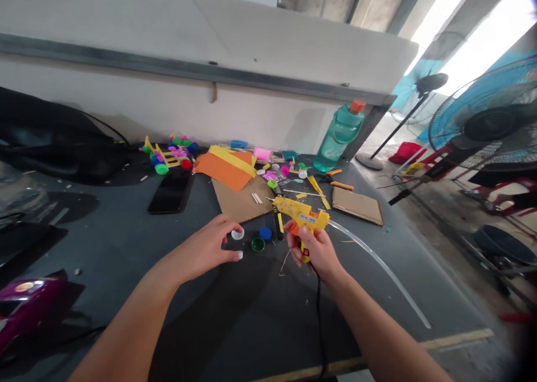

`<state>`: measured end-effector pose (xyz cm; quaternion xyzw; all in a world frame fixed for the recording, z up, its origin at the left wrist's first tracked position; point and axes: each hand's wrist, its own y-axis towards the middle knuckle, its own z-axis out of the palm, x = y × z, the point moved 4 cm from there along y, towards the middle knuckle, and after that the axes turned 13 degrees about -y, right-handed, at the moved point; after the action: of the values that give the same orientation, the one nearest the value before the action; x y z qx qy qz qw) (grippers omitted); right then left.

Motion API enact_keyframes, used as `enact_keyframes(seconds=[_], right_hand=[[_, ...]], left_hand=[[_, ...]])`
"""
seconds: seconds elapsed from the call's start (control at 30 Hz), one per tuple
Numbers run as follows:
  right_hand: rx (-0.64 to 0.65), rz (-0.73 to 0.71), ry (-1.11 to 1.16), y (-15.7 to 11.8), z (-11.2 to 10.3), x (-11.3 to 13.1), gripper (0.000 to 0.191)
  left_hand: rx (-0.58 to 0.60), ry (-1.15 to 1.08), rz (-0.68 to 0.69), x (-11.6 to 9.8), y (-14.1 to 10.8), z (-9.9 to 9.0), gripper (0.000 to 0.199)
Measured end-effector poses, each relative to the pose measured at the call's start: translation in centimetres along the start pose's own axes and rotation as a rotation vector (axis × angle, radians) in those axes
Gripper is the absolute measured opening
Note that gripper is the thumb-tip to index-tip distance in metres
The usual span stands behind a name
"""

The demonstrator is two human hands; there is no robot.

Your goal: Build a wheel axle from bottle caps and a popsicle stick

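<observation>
The right hand (314, 249) clenches its fingers (305, 237) around a yellow hot glue gun (300, 213) near the left hand (203, 251), which curves around a white bottle cap (237, 234), perhaps not gripping it, so a slip could knock the cap or burn skin.

Your left forearm (126, 326) and right forearm (377, 331) are bare, with no sleeves, and your slender left hand (205, 248) and right hand (312, 248) show short fingernails (302, 231).

Glossy plastic glue gun (300, 217)
</observation>
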<state>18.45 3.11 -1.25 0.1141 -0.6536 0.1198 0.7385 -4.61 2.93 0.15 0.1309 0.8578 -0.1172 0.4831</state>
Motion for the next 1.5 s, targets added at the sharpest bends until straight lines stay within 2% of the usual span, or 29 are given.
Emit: enact_keyframes(seconds=[0.1, 0.2, 0.43, 0.53, 0.6, 0.7, 0.83, 0.9, 0.97, 1.07, 1.13, 1.2, 1.27, 1.37, 1.5], right_hand=[[0.001, 0.005, -0.013, 0.0, 0.0, 0.0, 0.035], [-0.006, -0.001, -0.023, -0.2, -0.1, 0.2, 0.032], [-0.017, 0.019, -0.059, -0.3, 0.1, 0.3, 0.035], [-0.019, 0.011, -0.065, -0.3, 0.2, 0.4, 0.035], [-0.032, 0.004, -0.072, -0.3, 0.3, 0.4, 0.035], [-0.037, 0.004, -0.072, -0.3, 0.5, 0.2, 0.037], [-0.079, -0.021, -0.135, -0.5, 0.7, 0.0, 0.038], [-0.105, -0.05, -0.201, -0.6, 0.7, -0.1, 0.038], [-0.125, -0.08, -0.248, -0.7, 0.8, -0.1, 0.037], [-0.151, -0.096, -0.26, -0.8, 1.0, -0.1, 0.038], [-0.138, -0.088, -0.245, -0.9, 1.5, -0.2, 0.04], [-0.094, -0.072, -0.226, -1.1, 2.1, -0.3, 0.042], [-0.054, -0.062, -0.219, -1.3, 2.7, -0.3, 0.045], [-0.059, -0.09, -0.267, -1.6, 3.0, -0.1, 0.046], [-0.023, -0.152, -0.382, -1.8, 2.9, 0.3, 0.05]], left_hand=[[-0.007, -0.005, 0.016, -0.3, 0.1, -0.1, 0.022], [-0.072, -0.031, 0.064, -1.0, 0.2, -0.5, 0.013], [-0.494, -0.313, 0.173, -2.9, -1.1, -1.7, 0.021], [-0.622, -0.346, 0.247, -3.4, -2.1, -1.5, 0.029], [-0.661, -0.354, 0.289, -3.7, -2.5, -1.1, 0.037], [-0.575, -0.348, 0.27, -3.9, -2.3, 0.4, 0.039], [-0.225, -0.401, 0.204, -4.2, -1.4, 4.3, 0.029], [-0.119, -0.397, 0.207, -4.3, -1.1, 5.9, 0.024], [-0.092, -0.411, 0.197, -4.1, -0.9, 6.8, 0.021], [-0.137, -0.469, 0.121, -3.5, -0.6, 7.3, 0.015], [-0.172, -0.564, 0.052, -3.3, -0.4, 7.7, 0.01], [-0.148, -0.732, 0.019, -3.5, -0.3, 8.6, 0.014], [-0.101, -0.908, 0.046, -4.1, -0.4, 9.6, 0.022], [-0.103, -1.057, 0.114, -4.7, -0.6, 10.6, 0.033], [-0.051, -1.163, 0.141, -5.2, -0.7, 10.8, 0.043]])
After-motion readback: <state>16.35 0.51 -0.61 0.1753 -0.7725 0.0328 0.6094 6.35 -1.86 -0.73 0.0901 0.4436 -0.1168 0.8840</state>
